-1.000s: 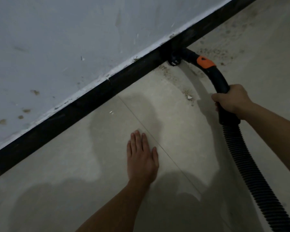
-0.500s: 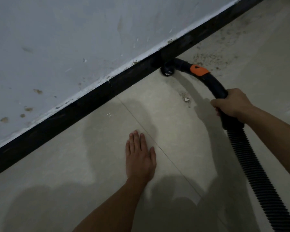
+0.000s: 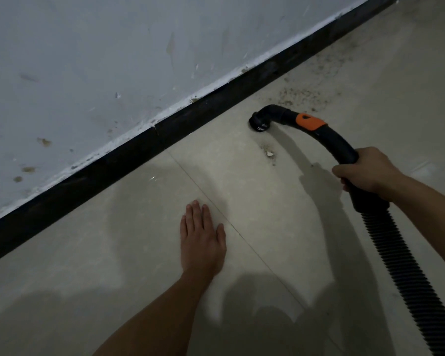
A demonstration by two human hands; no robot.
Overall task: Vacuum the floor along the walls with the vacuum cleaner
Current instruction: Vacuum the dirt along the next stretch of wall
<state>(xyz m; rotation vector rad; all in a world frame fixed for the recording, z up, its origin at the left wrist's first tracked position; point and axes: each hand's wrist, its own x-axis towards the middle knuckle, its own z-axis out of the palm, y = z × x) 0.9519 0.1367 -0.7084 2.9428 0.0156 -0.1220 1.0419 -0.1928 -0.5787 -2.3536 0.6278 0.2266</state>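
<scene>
Head cam, left to right: I see a scuffed grey-white wall (image 3: 113, 60) with brown spots low on the left. A black baseboard (image 3: 88, 181) runs diagonally along its foot, rising toward top right. Below that is a pale tiled floor (image 3: 82, 253). The left hand (image 3: 202, 240) lies flat on the floor, palm down, fingers straight and together, holding nothing. It sits just left of a grout line (image 3: 244, 244), thumb close to it. Further right, the vacuum's black hose end (image 3: 259, 122) is down at floor level, near the baseboard but apart from it; I can't tell if it touches the tile. A small white chip (image 3: 269, 154) with grit round it lies just beside that end, on the near side. A wider speckled dirt patch (image 3: 303, 95) lies beyond it. An orange slider (image 3: 310, 122) sits on the curved black handle tube (image 3: 338, 145). The right hand (image 3: 368, 173) is wrapped round the tube's lower part, fingers curled tight. The ribbed hose (image 3: 406, 273) runs from under that hand off the bottom right edge.
</scene>
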